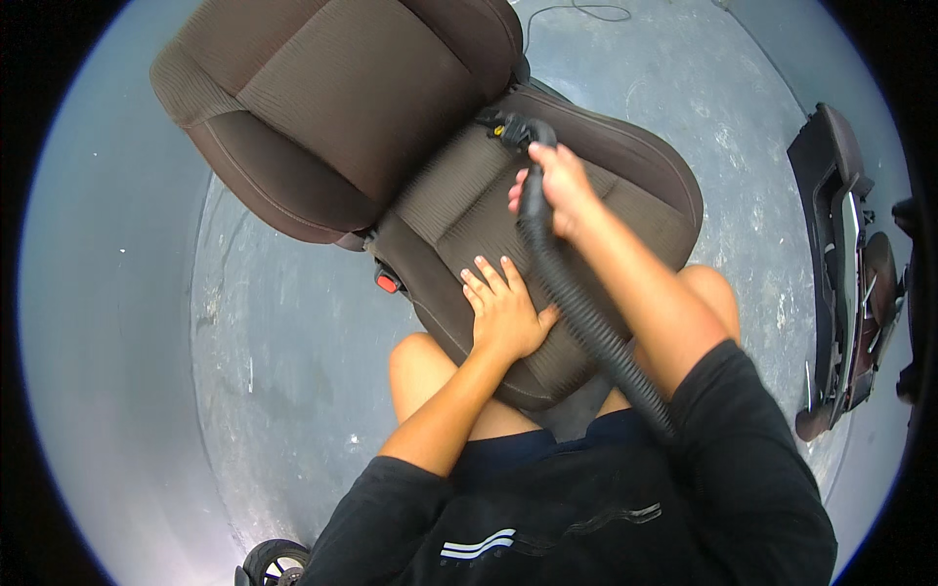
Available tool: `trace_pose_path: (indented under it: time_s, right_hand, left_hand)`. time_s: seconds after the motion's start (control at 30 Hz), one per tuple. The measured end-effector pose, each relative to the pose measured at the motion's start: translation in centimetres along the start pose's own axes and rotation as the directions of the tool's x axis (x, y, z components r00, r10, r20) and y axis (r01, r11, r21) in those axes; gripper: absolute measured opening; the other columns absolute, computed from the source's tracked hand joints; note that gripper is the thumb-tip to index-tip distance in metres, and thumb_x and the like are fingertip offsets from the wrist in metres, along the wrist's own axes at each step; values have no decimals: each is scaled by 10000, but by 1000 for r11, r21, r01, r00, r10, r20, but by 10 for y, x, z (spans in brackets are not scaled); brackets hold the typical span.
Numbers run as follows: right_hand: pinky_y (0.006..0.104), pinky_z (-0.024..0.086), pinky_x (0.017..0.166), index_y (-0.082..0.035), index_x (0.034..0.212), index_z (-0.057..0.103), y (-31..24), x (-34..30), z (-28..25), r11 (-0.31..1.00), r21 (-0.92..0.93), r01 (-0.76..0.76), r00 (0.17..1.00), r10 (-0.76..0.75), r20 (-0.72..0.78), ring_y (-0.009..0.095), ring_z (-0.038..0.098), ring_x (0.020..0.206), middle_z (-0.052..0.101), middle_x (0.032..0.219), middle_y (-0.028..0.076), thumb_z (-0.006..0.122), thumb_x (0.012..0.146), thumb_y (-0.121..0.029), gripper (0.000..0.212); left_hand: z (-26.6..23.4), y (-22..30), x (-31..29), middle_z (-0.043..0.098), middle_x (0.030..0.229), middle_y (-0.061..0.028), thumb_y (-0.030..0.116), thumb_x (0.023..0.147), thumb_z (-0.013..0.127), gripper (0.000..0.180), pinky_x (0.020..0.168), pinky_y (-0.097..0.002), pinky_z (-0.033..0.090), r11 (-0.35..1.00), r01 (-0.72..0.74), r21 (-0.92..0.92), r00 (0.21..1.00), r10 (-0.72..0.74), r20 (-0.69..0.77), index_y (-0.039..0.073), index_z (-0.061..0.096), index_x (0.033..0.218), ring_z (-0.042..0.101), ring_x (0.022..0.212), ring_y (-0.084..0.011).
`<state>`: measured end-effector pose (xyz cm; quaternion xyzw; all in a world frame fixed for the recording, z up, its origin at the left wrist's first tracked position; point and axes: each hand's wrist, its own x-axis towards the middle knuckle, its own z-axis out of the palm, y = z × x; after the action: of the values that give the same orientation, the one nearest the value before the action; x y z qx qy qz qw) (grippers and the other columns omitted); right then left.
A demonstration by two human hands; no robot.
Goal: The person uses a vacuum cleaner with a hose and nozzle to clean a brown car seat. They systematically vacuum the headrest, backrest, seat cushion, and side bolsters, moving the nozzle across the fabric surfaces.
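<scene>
A brown fabric car seat (459,215) stands in front of me, its backrest (362,83) leaning away to the far left. My right hand (557,188) is wrapped round the black handle of a vacuum hose (591,322), whose ribbed length runs back under my right arm. The dark nozzle (511,130) with a yellow part reaches the crease between cushion and backrest; whether it touches the fabric I cannot tell. My left hand (508,317) lies flat on the cushion's near part, fingers spread, holding nothing. A red seat-belt buckle (388,281) sits at the seat's left side.
Dark car interior panels (838,264) lean along the wall at the right. A thin cable (586,10) lies on the grey floor (283,371) behind the seat. At the lower left is a small black wheel (277,564). My knees are close to the seat's front edge.
</scene>
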<state>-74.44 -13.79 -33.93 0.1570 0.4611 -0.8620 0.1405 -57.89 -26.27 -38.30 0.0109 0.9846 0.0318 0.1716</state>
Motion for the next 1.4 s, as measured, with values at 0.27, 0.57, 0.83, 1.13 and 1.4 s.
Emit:
trace_pose_path:
  time_s: [0.27,0.57,0.83,1.13,1.4]
  right_hand:
    - [439,606,479,-96,1301,469,35,-8,46,998,3,57,998,-57,25,231,653,563,594,865,114,610,1079,-260,309]
    - [436,617,505,-50,1337,518,44,-75,34,933,-93,-347,853,356,381,238,680,597,637,827,114,624,1090,-286,358]
    - [450,647,531,-75,1343,511,45,-62,20,936,-41,-350,871,341,353,245,685,604,623,889,130,625,1091,-301,357]
    - [465,597,468,-76,1387,465,95,-62,66,908,117,-402,898,366,243,263,654,582,590,872,146,603,1100,-326,405]
    - [457,597,500,12,1323,541,103,-55,92,956,105,-273,951,253,177,287,696,625,643,940,198,649,1062,-270,400]
  left_hand:
    - [19,-3,17,116,1667,-507,804,949,569,1244,1290,-697,156,995,-48,-92,995,40,-87,-133,176,1666,106,1533,-734]
    - [30,-3,19,538,1548,-178,541,1048,532,663,1248,-478,345,923,-179,341,949,253,-188,68,516,1512,468,1474,-337]
    - [27,-5,25,665,1310,-114,405,1083,507,444,1119,-422,466,524,-154,838,970,240,28,67,615,1350,604,1277,-260]
    - [7,15,17,198,1701,-436,738,970,606,1150,1315,-609,180,998,-21,60,975,33,-221,-87,235,1679,193,1605,-557]
    - [20,0,16,150,1673,-501,823,940,569,1236,1297,-694,100,986,-104,-128,971,73,-227,-130,233,1652,116,1591,-639]
